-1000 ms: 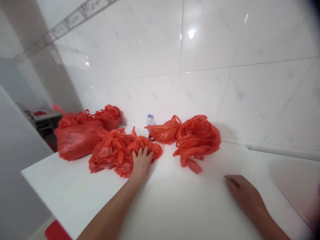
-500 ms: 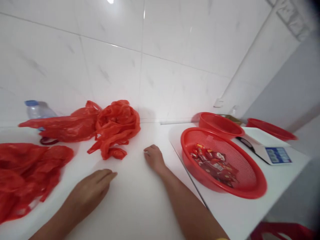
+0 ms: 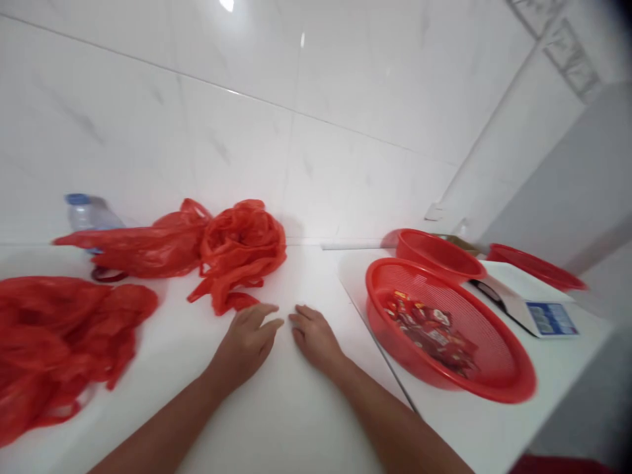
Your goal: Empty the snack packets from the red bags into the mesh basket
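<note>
As your left hand [image 3: 244, 345] angles inward, thumb and fingers parted, your right hand [image 3: 318, 342] curls palm-down, grip unclear; crumpled red plastic bags [image 3: 244, 237] lie toward the white table's [image 3: 281, 415] back edge.

My left grip [image 3: 245, 341] points toward two o'clock, loosely spread; my right grip [image 3: 316, 337], near it, points toward ten, slightly curled.

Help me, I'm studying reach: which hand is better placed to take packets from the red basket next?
Probably the right hand: it is nearer the red basket and the packets inside, and no object shows in it. The left hand is farther off, beside the bundled red bag.
</note>
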### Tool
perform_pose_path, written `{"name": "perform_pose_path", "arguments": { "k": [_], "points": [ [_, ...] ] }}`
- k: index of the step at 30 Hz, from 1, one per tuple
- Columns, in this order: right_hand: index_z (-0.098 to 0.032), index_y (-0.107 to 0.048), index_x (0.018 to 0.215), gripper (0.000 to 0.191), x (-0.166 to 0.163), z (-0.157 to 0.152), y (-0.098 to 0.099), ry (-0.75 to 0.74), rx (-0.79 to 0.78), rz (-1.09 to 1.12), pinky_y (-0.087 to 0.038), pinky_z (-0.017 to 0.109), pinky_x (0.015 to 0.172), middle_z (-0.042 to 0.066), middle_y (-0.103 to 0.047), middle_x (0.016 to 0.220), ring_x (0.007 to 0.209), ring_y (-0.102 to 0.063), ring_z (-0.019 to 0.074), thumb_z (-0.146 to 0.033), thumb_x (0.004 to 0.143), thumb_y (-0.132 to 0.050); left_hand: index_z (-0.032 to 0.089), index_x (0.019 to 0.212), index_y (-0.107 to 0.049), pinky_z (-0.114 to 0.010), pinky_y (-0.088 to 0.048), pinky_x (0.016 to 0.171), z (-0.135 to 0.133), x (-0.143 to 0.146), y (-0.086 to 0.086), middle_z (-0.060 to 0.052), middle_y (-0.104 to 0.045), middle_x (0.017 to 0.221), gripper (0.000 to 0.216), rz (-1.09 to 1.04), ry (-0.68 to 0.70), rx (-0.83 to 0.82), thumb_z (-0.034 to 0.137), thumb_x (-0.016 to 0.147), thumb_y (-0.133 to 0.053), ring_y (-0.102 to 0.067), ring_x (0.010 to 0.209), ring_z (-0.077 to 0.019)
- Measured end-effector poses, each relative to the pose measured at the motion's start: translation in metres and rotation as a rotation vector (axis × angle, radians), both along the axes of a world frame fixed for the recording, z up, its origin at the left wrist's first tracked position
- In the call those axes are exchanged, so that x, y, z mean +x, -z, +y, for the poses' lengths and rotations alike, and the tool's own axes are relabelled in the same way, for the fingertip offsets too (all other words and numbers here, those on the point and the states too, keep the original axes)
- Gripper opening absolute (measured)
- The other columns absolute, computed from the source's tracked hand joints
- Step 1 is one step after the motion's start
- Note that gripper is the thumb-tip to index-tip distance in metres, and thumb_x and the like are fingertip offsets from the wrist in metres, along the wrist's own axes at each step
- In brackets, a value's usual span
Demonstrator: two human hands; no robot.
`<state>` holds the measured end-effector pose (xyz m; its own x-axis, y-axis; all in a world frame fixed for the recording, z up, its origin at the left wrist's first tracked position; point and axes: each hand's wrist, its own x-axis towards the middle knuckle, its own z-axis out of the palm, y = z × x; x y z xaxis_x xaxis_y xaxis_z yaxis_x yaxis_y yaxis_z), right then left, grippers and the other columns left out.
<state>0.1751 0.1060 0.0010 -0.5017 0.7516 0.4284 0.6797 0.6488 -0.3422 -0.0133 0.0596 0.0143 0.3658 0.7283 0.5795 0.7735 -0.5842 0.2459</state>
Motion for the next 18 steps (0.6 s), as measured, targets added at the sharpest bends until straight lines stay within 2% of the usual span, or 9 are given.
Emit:
{"name": "perform_pose_path", "arguments": {
  "k": [2,4,6,8,10,12,14,18],
  "points": [
    [-0.019,-0.064,0.112,0.034,-0.001,0.004,0.002,0.001,-0.009,0.025,-0.038,0.041,0.102,0.011,-0.058,0.126,0.118,-0.051,0.0232,-0.013,0.08,-0.052,0.024,0.107,-0.063,-0.042,-0.036,0.101,0.001,-0.012,-0.006,-0.009,-0.054,0.125,0.029,-0.023,-0.218,0.155,0.018,0.088,-0.043,-0.047,0.119,-0.0238],
    [-0.019,-0.067,0.107,0.032,-0.005,0.008,0.003,0.023,-0.028,0.044,-0.04,0.041,0.1,0.011,-0.061,0.12,0.113,-0.054,0.024,-0.014,0.079,-0.053,0.021,0.116,-0.059,-0.047,-0.029,0.106,0.007,-0.026,-0.012,-0.013,-0.043,0.137,0.031,-0.076,-0.468,0.234,0.022,0.087,-0.046,-0.036,0.129,-0.0276],
    [-0.02,-0.066,0.106,0.032,-0.014,0.012,0.003,0.058,-0.051,0.063,-0.042,0.042,0.096,0.01,-0.062,0.114,0.107,-0.056,0.0244,-0.013,0.077,-0.054,0.017,0.124,-0.052,-0.048,-0.025,0.108,0.016,-0.041,-0.015,-0.016,-0.034,0.143,0.039,-0.127,-0.657,0.239,0.026,0.087,-0.049,-0.028,0.134,-0.0298],
    [-0.021,-0.063,0.11,0.036,-0.028,0.016,0.004,0.077,-0.067,0.087,-0.043,0.042,0.093,0.009,-0.062,0.111,0.104,-0.057,0.0248,-0.014,0.077,-0.053,0.014,0.128,-0.048,-0.049,-0.025,0.108,0.024,-0.053,-0.015,-0.018,-0.031,0.145,0.047,-0.157,-0.761,0.197,0.03,0.084,-0.053,-0.025,0.136,-0.031],
    [-0.021,-0.058,0.117,0.041,-0.046,0.02,0.006,0.059,-0.07,0.12,-0.043,0.044,0.093,0.01,-0.061,0.111,0.103,-0.056,0.0258,-0.016,0.077,-0.054,0.015,0.121,-0.053,-0.051,-0.025,0.107,0.029,-0.061,-0.013,-0.017,-0.035,0.143,0.043,-0.16,-0.79,0.137,0.032,0.081,-0.057,-0.026,0.135,-0.0321],
    [-0.019,-0.051,0.126,0.047,-0.065,0.023,0.007,0.036,-0.037,0.184,-0.042,0.046,0.094,0.011,-0.059,0.115,0.107,-0.054,0.0273,-0.019,0.078,-0.055,0.019,0.106,-0.061,-0.053,-0.024,0.106,0.03,-0.063,-0.011,-0.014,-0.04,0.141,0.027,-0.145,-0.756,0.088,0.029,0.081,-0.056,-0.027,0.134,-0.0322],
    [-0.017,-0.042,0.132,0.053,-0.083,0.025,0.006,0.042,0.055,0.279,-0.04,0.048,0.096,0.015,-0.053,0.124,0.115,-0.049,0.0288,-0.023,0.081,-0.055,0.022,0.096,-0.064,-0.054,-0.022,0.107,0.03,-0.062,-0.008,-0.01,-0.043,0.139,0.018,-0.127,-0.694,0.058,0.023,0.081,-0.054,-0.026,0.135,-0.0316],
    [-0.021,-0.034,0.136,0.053,-0.114,0.026,-0.007,0.021,0.31,0.392,-0.032,0.054,0.103,0.016,-0.039,0.139,0.129,-0.035,0.0304,-0.028,0.087,-0.05,0.028,0.098,-0.067,-0.057,-0.02,0.106,0.03,-0.055,-0.002,-0.006,-0.044,0.139,0.026,-0.1,-0.595,-0.005,0.016,0.079,-0.053,-0.025,0.135,-0.0324]
  ]
}}
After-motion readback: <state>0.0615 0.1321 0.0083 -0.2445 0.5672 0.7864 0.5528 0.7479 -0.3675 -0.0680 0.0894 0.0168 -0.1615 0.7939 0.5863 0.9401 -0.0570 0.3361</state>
